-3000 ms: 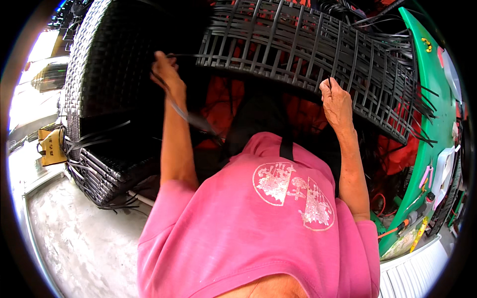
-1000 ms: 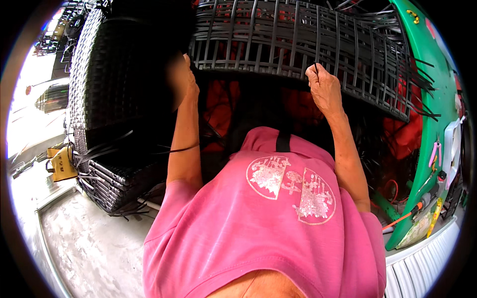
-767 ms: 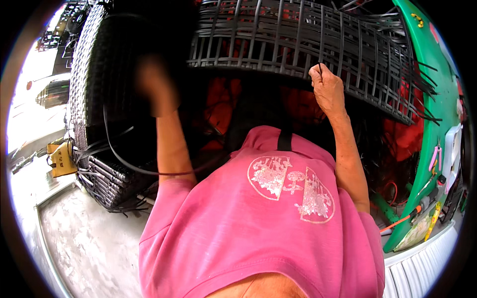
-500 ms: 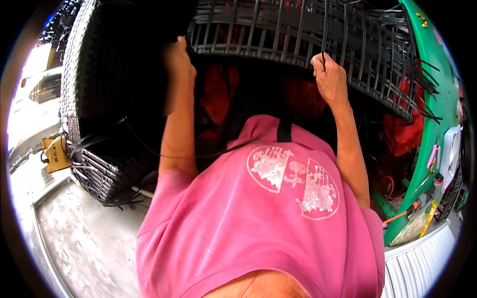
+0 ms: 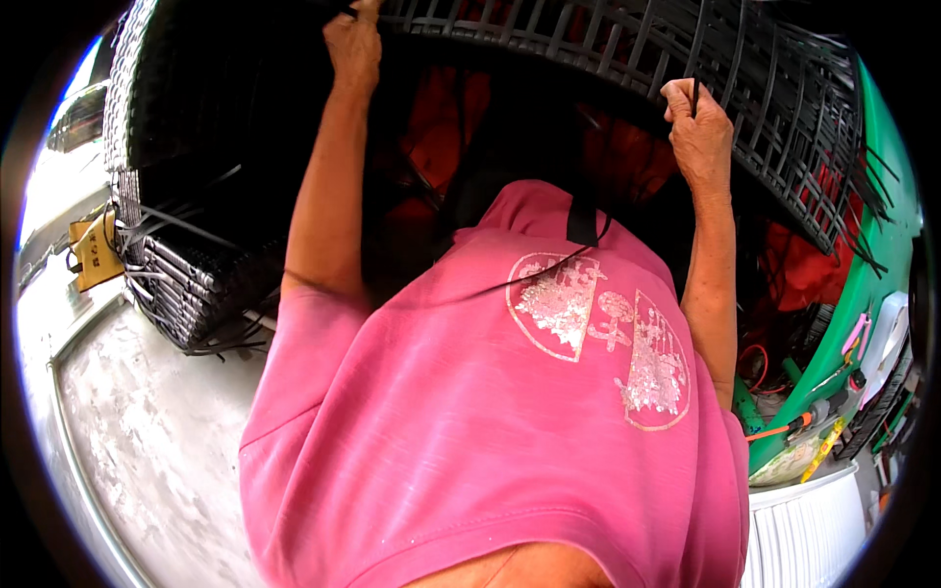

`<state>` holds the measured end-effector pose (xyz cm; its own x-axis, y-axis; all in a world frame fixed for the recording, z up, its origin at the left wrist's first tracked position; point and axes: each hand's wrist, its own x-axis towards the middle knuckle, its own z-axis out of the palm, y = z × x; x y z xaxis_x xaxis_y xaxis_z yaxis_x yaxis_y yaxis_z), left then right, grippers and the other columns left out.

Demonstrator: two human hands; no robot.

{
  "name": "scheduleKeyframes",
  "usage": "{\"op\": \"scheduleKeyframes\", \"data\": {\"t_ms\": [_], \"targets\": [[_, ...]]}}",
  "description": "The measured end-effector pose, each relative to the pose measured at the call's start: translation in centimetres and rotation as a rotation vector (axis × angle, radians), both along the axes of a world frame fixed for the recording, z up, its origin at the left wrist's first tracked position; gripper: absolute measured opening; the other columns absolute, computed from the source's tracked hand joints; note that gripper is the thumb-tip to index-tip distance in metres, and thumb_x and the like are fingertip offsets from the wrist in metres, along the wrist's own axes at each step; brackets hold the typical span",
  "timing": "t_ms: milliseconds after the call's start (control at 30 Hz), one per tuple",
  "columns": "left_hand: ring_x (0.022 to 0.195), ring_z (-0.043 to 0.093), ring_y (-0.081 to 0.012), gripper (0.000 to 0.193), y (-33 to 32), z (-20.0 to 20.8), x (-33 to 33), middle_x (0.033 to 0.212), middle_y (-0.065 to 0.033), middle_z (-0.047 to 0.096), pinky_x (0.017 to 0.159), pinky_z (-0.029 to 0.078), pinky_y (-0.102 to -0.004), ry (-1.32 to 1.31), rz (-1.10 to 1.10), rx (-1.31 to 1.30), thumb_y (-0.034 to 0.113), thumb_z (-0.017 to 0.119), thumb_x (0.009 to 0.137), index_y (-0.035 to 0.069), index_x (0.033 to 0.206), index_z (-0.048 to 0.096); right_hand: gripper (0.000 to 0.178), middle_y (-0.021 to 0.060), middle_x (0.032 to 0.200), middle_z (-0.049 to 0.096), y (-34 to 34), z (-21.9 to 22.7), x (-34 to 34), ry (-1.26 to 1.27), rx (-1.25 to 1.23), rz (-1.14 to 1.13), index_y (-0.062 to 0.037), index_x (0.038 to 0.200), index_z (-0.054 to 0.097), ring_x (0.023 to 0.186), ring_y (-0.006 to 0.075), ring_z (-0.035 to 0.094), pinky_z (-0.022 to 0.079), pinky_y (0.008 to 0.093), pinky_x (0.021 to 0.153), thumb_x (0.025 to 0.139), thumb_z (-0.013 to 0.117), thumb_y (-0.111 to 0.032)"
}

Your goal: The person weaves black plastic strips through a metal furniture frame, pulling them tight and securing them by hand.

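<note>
Pink shirt below, both hands up on a dark woven frame

Pink shirt (image 5: 510, 412) fills the near field at six o'clock; past it both forearms rise toward twelve. At about one o'clock the right hand (image 5: 698, 127) is closed in a fist round a thin black strip (image 5: 695, 93) that stands up against the woven frame (image 5: 686, 69) arching overhead. At eleven o'clock the left hand (image 5: 353, 44) has its fingers curled on the frame's near edge; whether it pinches a strand there I cannot tell. Loose strand ends (image 5: 186, 245) stick out from the stacked woven pieces at nine o'clock. My guess: a hard pull could make the strip slip or kink, and the stiff free ends jutting from the frame near three o'clock could scratch a forearm.
</note>
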<state>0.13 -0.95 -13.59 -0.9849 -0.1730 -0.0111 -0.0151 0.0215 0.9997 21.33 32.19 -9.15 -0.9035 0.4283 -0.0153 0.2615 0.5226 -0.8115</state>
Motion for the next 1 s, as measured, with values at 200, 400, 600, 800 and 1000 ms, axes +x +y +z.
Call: {"op": "scheduleKeyframes", "data": {"t_ms": [200,400,600,800,1000], "targets": [[0.103,0.059,-0.0238,0.039,-3.5,1.5,0.9,0.104,-0.013,0.063,0.089,0.046,-0.0384,-0.096,0.11,0.18,0.034,0.048,0.095,-0.001,0.11,0.055,0.023,0.0092,0.063,0.056,-0.3,0.1,0.0,0.009,0.028,-0.003,-0.0028,0.083,0.059,0.061,0.0221,0.058,0.046,0.0321,0.062,0.091,0.05,-0.022],[0.104,0.054,-0.0197,0.032,2.9,3.9,3.8,0.111,-0.01,0.062,0.093,0.04,-0.0346,-0.119,-0.04,-0.178,0.029,0.05,0.095,0.006,0.11,0.066,0.015,0.0133,0.089,0.063,0.2,-0.3,0.3,0.143,0.286,0.106,-0.0061,0.083,0.062,0.074,0.0319,0.063,0.053,0.0401,0.062,0.083,0.049,-0.012],[0.112,0.052,-0.0283,0.047,-3.9,-0.1,-0.9,0.121,-0.0149,0.057,0.098,0.037,-0.0423,0.006,0.008,0.085,0.036,0.043,0.096,-0.002,0.123,0.049,0.021,0.0152,0.081,0.064,-0.3,-0.7,0.0,0.165,0.108,-0.032,-0.0066,0.085,0.06,0.078,0.0382,0.06,0.048,0.0448,0.068,0.089,0.049,-0.024],[0.126,0.036,-0.0298,0.065,-1.1,-1.1,0.9,0.137,-0.0161,0.04,0.106,0.022,-0.0463,-0.313,-0.097,0.37,0.046,0.049,0.092,-0.002,0.133,0.035,0.02,0.0197,0.068,0.062,-0.4,-1.6,0.0,0.092,0.157,-0.068,-0.0042,0.081,0.059,0.069,0.0391,0.062,0.051,0.0468,0.062,0.087,0.053,-0.022],[0.12,0.04,-0.0278,0.056,-0.4,-0.6,0.6,0.134,-0.0146,0.044,0.103,0.025,-0.0461,-0.412,-0.178,0.538,0.042,0.054,0.091,0.001,0.128,0.044,0.02,0.0189,0.068,0.063,-0.6,-1.5,0.1,0.087,0.139,-0.084,-0.0035,0.082,0.059,0.069,0.0387,0.063,0.051,0.0465,0.063,0.086,0.053,-0.022]]}}
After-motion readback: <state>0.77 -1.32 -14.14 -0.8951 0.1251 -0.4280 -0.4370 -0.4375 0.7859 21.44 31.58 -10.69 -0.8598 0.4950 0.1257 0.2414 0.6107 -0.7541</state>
